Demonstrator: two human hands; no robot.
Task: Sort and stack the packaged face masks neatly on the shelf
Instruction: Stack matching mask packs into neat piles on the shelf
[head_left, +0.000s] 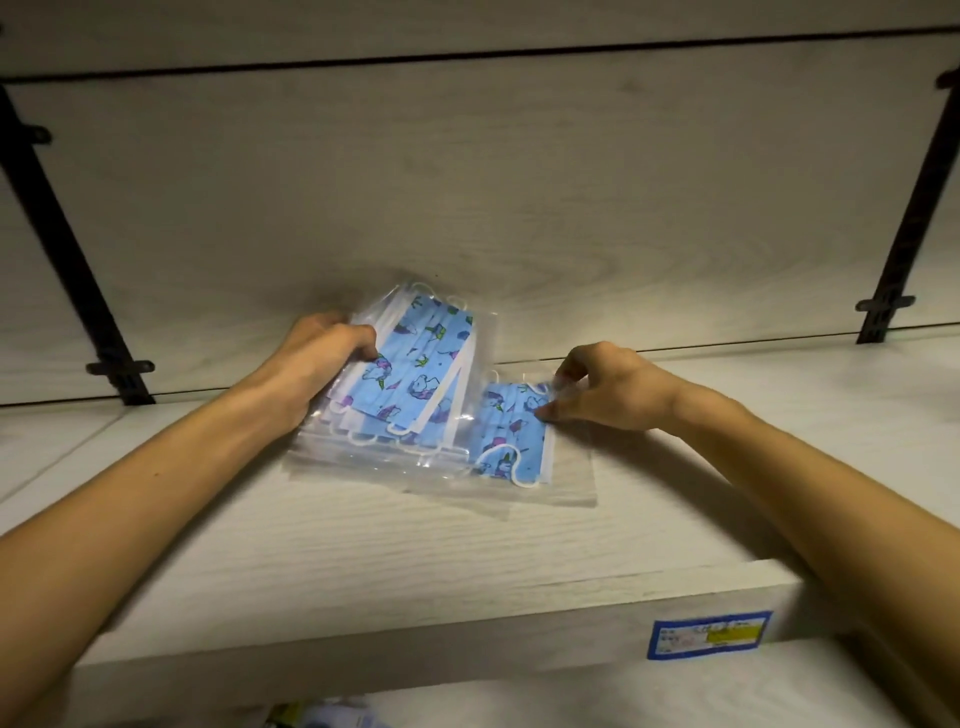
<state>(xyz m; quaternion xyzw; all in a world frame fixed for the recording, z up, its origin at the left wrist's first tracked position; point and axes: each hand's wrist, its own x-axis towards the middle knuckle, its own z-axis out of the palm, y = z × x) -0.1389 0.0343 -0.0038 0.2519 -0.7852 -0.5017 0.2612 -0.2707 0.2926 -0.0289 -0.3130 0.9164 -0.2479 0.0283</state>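
Several clear plastic packs of blue cartoon-print face masks form a tilted bundle (415, 374) above the pale wooden shelf (363, 561). My left hand (322, 358) grips the bundle's left edge, thumb on top. Another mask pack (511, 441) lies flat on the shelf to the right, partly under the bundle's lower edge. My right hand (597, 387) pinches the upper right corner of that flat pack with thumb and fingertips.
The shelf's back panel (519, 208) stands close behind the packs. Black shelf brackets (883, 306) run up at the far left and right. A blue-framed price label (709, 634) sticks to the shelf's front edge. Some packaged goods show on the shelf below (322, 717).
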